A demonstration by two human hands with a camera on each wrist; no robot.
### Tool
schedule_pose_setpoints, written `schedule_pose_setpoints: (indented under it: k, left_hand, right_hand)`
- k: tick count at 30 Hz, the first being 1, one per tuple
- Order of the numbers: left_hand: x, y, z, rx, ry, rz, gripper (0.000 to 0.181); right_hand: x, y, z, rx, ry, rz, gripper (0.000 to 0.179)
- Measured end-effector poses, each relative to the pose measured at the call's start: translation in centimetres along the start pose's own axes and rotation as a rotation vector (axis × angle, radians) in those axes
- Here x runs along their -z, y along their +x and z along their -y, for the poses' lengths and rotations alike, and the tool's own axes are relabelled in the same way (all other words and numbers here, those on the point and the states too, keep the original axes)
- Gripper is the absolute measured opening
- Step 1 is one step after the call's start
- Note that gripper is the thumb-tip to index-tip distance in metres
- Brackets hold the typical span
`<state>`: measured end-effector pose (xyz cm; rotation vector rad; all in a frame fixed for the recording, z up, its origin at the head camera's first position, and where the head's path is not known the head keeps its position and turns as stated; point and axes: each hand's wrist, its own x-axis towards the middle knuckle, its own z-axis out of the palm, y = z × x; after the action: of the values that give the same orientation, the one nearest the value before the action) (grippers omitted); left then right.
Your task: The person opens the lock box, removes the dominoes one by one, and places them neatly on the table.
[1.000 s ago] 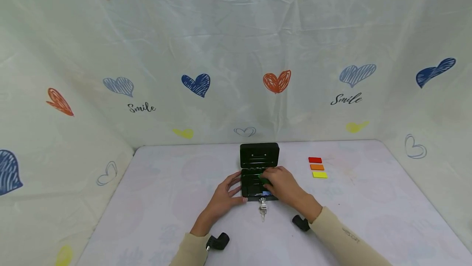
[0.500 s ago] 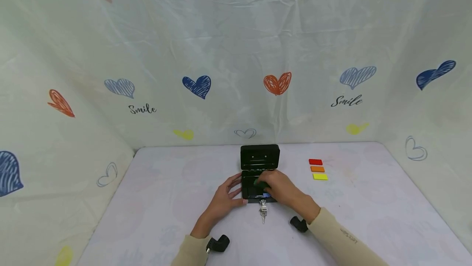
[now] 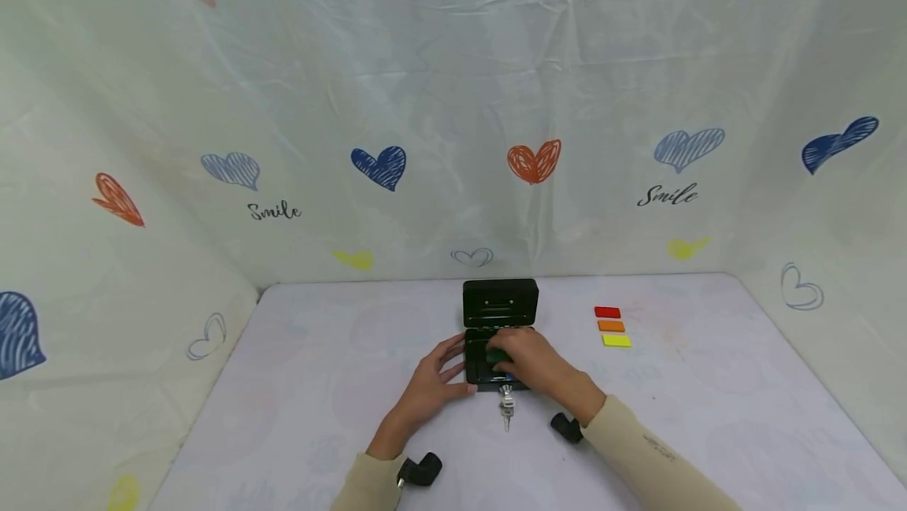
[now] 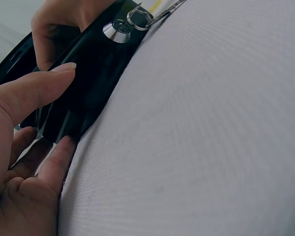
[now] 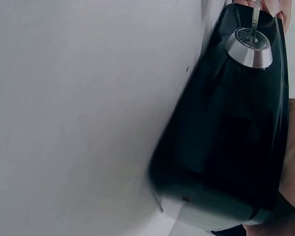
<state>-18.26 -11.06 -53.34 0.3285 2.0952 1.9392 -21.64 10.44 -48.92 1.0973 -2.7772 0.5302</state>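
A small black cash box [image 3: 480, 369] stands on the table with its lid [image 3: 500, 300] raised. My left hand [image 3: 430, 383] holds it at the left side, thumb [image 4: 44, 87] on the front near the corner and fingers along the side wall. My right hand [image 3: 531, 360] reaches in from the right and pinches a small green piece [image 3: 497, 356] low inside the box; the fingers cover much of it. Beside that hand a bit of blue [image 3: 511, 376] shows in the box. A key sits in the round silver lock [image 5: 249, 48], with more keys [image 3: 506, 410] hanging from it.
Red [image 3: 607, 312], orange [image 3: 612, 326] and yellow [image 3: 616, 341] flat tiles lie in a column right of the box. A heart-printed white curtain [image 3: 439, 204] hangs behind the white table [image 3: 340, 385]. Black camera mounts [image 3: 421, 469] are on both wrists.
My right hand has shifted left within the box, carrying the green piece toward the middle. The left hand stays at the box's side.
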Motion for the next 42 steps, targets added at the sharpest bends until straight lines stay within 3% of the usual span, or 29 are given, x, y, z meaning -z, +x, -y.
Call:
schedule_pose_setpoints:
  k: [13, 20, 30, 36, 42]
  left_hand:
    - [0.0, -0.3, -0.1, -0.001, -0.028, 0.01, 0.085]
    - [0.0, -0.4, -0.1, -0.011, -0.03, 0.02, 0.084]
    - [0.1, 0.0, 0.0, 0.001, -0.008, 0.007, 0.085]
    - [0.1, 0.0, 0.0, 0.008, -0.004, -0.002, 0.085]
    - [-0.1, -0.1, -0.1, 0.027, 0.004, -0.023, 0.087]
  right_hand:
    - [-0.2, 0.3, -0.1, 0.038, -0.026, 0.02, 0.023]
    - [0.2, -0.4, -0.1, 0.057, 0.04, -0.058, 0.022]
    - [1.4, -1.5, -0.4, 0.127, 0.044, -0.18, 0.026]
    - [2.1, -2.5, -0.9, 0.119, 0.035, -0.204, 0.027]
    - [2.9, -3.7, -1.3, 0.056, 0.041, -0.201, 0.03]
